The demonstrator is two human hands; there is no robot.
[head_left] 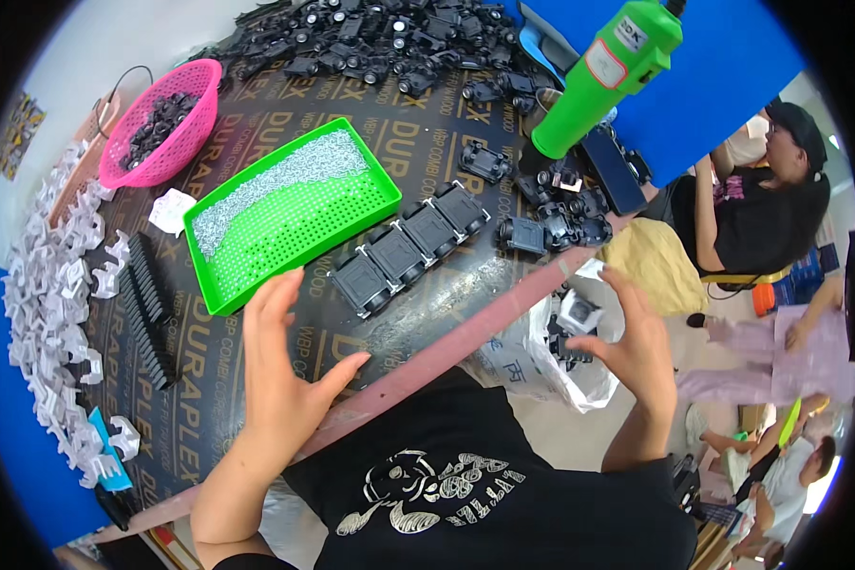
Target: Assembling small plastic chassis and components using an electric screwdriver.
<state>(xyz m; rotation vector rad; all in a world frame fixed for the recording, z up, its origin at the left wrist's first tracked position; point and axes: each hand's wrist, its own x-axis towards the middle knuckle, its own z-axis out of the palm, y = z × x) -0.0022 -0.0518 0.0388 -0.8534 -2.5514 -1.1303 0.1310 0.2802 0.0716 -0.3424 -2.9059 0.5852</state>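
Observation:
My left hand point(283, 370) hovers over the near table edge, fingers spread and holding nothing. Off to the right, my right hand point(638, 350) is also empty, thumb and fingers wide apart, beside a white plastic bag point(594, 388) with light and black parts in it. Between and beyond the hands lies a slanting row of several square black toy-car chassis point(396, 256), set end to end. A green perforated tray point(285, 233) with a heap of small silvery screws point(280, 180) stands left of the row.
A green electric screwdriver point(598, 85) hangs upright at the far right, over loose black chassis point(551, 223). A pink basket point(195, 119) of black parts, grey-white plastic parts point(57, 313) and black ridged strips point(145, 318) lie left. Black parts point(399, 38) pile up behind. People sit at right.

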